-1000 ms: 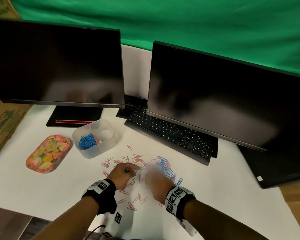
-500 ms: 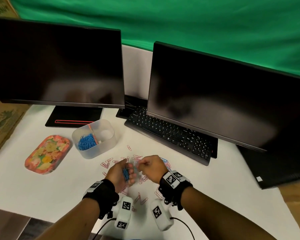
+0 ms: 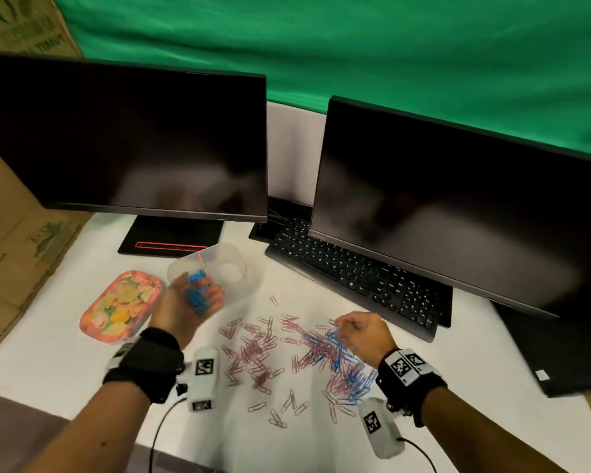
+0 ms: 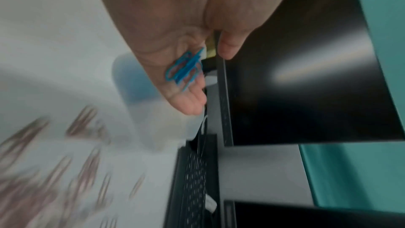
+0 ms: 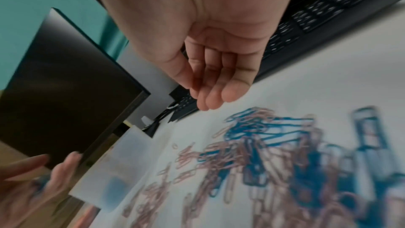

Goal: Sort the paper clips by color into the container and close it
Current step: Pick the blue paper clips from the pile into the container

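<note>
The container [image 3: 244, 281] is frosted plastic, the backdrop [image 3: 389, 56] cloth.

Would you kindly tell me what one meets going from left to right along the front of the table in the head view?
Floral lid → left hand carrying blue paper clips → scattered pink paper clips → right hand.

Motion smears the left hand [image 3: 188, 302] in the head view. It covers the near left wall of the container [image 3: 248, 279], and we cannot count the blue clips [image 4: 186, 68] lying on it. In the right wrist view the clip pile [image 5: 263, 153] blurs, with single clips running together. The right hand [image 3: 364, 332] hides most of its own fingers from the head camera. The right monitor [image 3: 458, 216] is cut off at the right edge and covers the far rows of the keyboard [image 3: 348, 271].
</note>
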A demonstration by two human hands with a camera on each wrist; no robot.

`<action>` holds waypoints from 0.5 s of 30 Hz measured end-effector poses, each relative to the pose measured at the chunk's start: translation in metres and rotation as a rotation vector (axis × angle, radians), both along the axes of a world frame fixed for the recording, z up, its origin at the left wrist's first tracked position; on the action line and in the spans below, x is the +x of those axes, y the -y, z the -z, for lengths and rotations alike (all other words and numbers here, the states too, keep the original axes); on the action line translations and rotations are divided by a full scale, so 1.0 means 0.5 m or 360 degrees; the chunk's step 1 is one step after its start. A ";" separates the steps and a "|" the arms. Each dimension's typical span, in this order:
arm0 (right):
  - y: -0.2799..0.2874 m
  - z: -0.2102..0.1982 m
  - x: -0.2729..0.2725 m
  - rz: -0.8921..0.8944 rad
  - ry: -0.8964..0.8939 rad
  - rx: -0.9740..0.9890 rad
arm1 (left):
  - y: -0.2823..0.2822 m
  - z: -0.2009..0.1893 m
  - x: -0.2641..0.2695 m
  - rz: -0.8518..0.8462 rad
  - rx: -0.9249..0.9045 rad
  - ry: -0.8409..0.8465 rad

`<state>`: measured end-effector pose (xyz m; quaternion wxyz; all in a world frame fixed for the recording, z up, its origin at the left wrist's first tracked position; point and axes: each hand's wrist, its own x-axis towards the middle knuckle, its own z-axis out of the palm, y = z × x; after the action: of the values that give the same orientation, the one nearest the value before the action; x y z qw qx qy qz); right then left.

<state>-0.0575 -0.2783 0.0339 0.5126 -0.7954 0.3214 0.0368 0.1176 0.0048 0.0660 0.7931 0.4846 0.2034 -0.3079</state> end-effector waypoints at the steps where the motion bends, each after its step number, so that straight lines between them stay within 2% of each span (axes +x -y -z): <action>1: 0.013 0.008 -0.012 0.0019 -0.0037 -0.0024 | -0.013 -0.005 0.022 -0.0066 0.0049 0.0002; 6: 0.062 0.035 -0.053 0.0076 -0.0163 -0.0147 | -0.022 -0.025 0.089 -0.0154 0.0346 -0.0037; 10: 0.067 0.038 -0.045 -0.0091 -0.0286 -0.0464 | 0.000 -0.018 0.103 -0.0050 0.0640 -0.0002; 13: 0.059 0.032 -0.026 -0.0302 -0.0364 -0.0656 | 0.017 -0.023 0.094 0.0034 0.0869 0.0158; 15: 0.049 0.029 -0.009 -0.0455 -0.0421 -0.0740 | 0.034 -0.035 0.074 0.0054 0.1006 0.0416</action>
<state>-0.0621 -0.3030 0.0194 0.2600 -0.9169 0.2700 0.1373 0.1548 -0.0124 0.0833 0.6179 0.7450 0.1773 -0.1781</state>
